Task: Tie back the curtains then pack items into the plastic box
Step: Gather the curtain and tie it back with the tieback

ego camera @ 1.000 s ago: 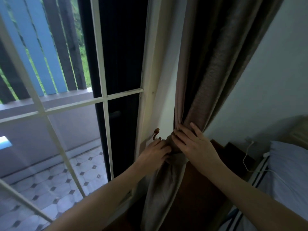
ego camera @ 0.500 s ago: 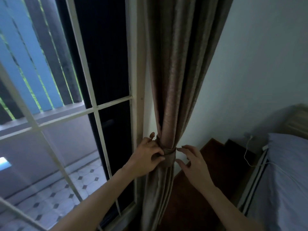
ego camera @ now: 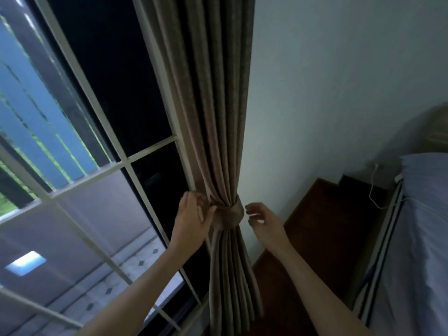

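Both hands off tieback (ego camera: 228,214) since earlier frame: left hand (ego camera: 194,219) slack-fingered just beside it, right hand (ego camera: 263,218) spread, clear. Cinched curtain (ego camera: 208,117) centre frame. Judged soft, light, slippery; take hold at tieback.

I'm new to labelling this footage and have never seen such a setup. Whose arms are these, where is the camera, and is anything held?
There is no machine here. A person wears a wide-angle camera on the head, looking forward and down, so the two bare arms reaching in from below are their own. The left hand touches, with fairly straight fingers, the fabric band wrapped round the gathered brown curtain. The right hand hovers just beside the band, fingers loosely curled, holding nothing. To the left is a window with white bars. To the right are a bed and a white cable. No plastic box is in view.
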